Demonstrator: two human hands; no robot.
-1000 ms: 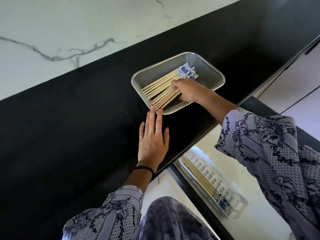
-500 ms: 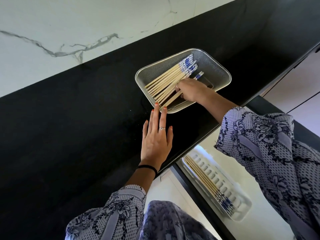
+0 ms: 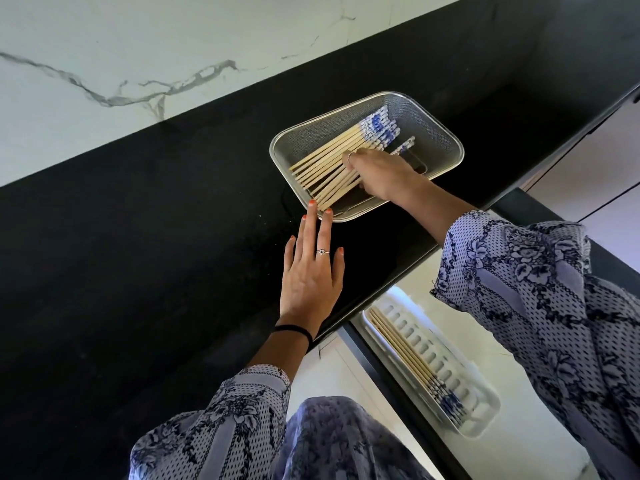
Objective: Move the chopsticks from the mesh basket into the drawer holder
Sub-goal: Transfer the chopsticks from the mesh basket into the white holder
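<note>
Currently the right hand [image 3: 379, 174] is inside the mesh basket [image 3: 440, 133], palm down, fingers curled over the near side of the chopsticks [image 3: 337, 157]; whether it actually grips any cannot be told. The chopsticks are pale wood with blue-and-white patterned ends, fanned in a loose bundle under and beyond the fingers; one patterned end pokes out separately just past the knuckles. The forearm extends back to a patterned blue sleeve [image 3: 519, 289].

The left hand [image 3: 311, 271] lies flat and open on the black counter [image 3: 138, 254], fingers straight, two fingertips touching the basket's near rim. A ring and a black wristband are visible.

Below the right forearm, the white drawer holder [image 3: 464, 393] carries several matching chopsticks laid lengthwise.
</note>
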